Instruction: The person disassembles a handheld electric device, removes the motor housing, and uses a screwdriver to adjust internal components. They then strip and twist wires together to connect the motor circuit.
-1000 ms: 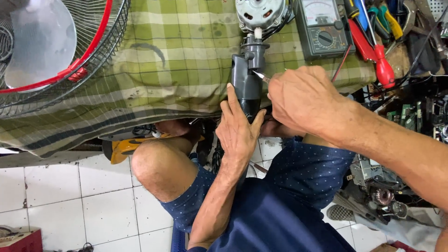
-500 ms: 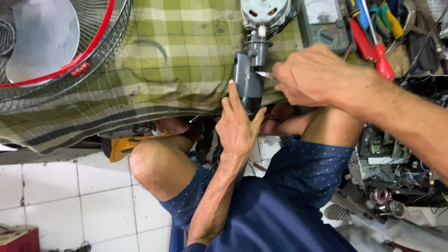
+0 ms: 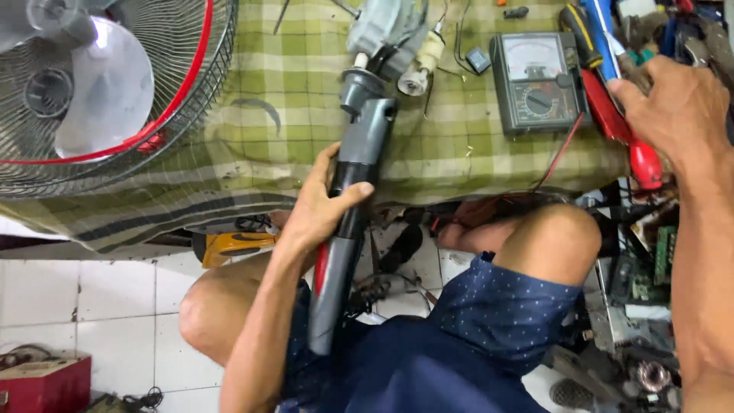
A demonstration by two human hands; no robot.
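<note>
On the checked cloth (image 3: 306, 107), our left hand (image 3: 321, 206) stays clamped around the grey tube (image 3: 348, 206). Our right hand (image 3: 677, 107) has left it, now fingers curled on the red screwdriver (image 3: 627, 138) at three o'clock, so tool work comes next, we judge.

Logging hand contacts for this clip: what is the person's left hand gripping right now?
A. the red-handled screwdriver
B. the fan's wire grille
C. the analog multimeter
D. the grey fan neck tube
D: the left hand wraps around the grey fan neck tube, while the right hand is over at the red-handled screwdriver among the tools.
</note>
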